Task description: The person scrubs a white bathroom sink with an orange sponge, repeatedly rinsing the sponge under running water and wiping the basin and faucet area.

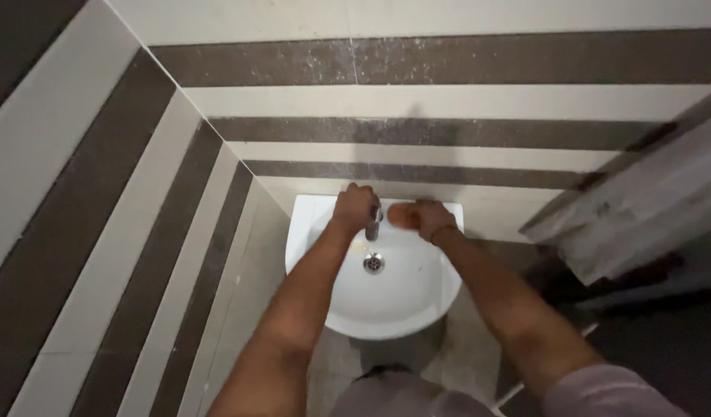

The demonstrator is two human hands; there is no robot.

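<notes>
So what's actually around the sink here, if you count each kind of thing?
White ceramic wall-mounted sink: 1
Metal tap at the back of the sink: 1
Round metal drain in the basin: 1
Bare hands at the tap: 2, left hand and right hand
Total: 5

Bathroom, white washbasin (386,297), striped tiled walls (417,131)
</notes>
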